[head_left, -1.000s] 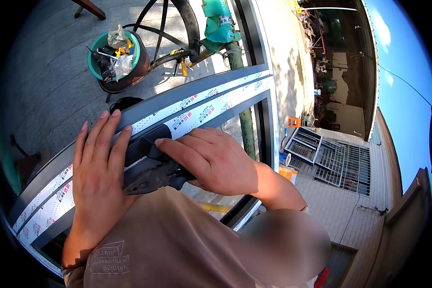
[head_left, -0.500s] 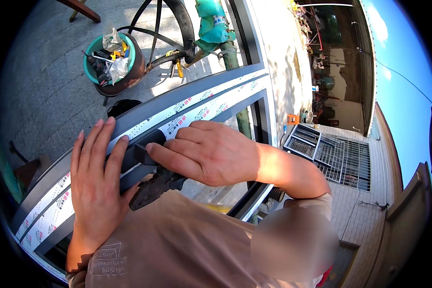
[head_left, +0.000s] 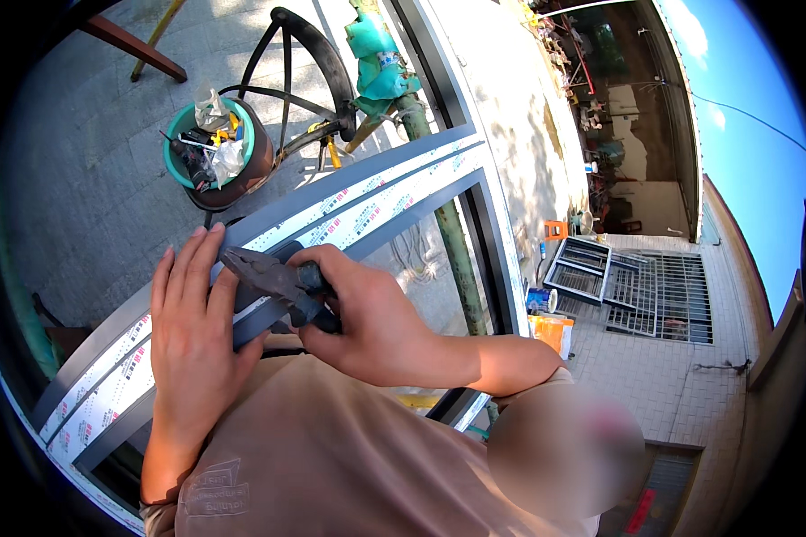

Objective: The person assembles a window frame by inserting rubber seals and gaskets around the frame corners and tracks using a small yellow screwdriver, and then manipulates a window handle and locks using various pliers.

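Note:
My right hand (head_left: 367,313) is closed around the dark handles of a pair of pliers (head_left: 264,273). The pliers' head points up and left over a grey metal window frame (head_left: 331,192), close to my left fingers. Flat on the frame lies my left hand (head_left: 191,327), its fingers stretched out and its thumb apart. A dark block-like piece (head_left: 284,251) shows on the frame behind the pliers; most of it is hidden. Strips of white printed film (head_left: 367,215) cover the frame's faces.
Beyond the frame stands a dark bucket with a green-rimmed basin (head_left: 172,161) of tools and plastic bags. A black curved metal stand (head_left: 322,54) and a pole wrapped in green (head_left: 381,76) are behind it. Another grey frame (head_left: 579,268) leans at the right wall.
My right hand has turned over and drawn back, swinging the pliers' head from near my shirt up over the frame. My left hand stays on the frame.

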The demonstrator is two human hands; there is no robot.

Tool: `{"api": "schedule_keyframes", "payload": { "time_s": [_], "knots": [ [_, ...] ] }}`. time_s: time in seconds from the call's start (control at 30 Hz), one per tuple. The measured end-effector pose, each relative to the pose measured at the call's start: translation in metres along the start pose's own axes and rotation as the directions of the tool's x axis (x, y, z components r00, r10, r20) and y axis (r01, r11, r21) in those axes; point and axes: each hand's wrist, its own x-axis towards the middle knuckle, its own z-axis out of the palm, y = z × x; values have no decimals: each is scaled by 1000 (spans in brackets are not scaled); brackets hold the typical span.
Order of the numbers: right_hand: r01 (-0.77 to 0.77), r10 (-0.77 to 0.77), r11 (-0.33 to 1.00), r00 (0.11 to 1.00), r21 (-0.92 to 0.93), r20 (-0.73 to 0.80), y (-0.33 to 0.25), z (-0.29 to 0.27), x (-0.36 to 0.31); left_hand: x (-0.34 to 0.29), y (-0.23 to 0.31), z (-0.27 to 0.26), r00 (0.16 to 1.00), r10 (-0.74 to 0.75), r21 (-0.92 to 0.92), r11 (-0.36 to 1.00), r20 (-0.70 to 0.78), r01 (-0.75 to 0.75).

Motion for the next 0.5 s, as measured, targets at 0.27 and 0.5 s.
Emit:
{"api": "schedule_keyframes", "payload": {
  "time_s": [0.27,0.5],
  "knots": [
    [-92,101,946,995,310,-12,-6,27,-13,-6,2,-3,1000,18,10,1000,3,-18],
    [114,-79,960,986,257,-144,3,29,-16,-22,13,-8,940,259,-229,923,-221,-308]
  ]
}}
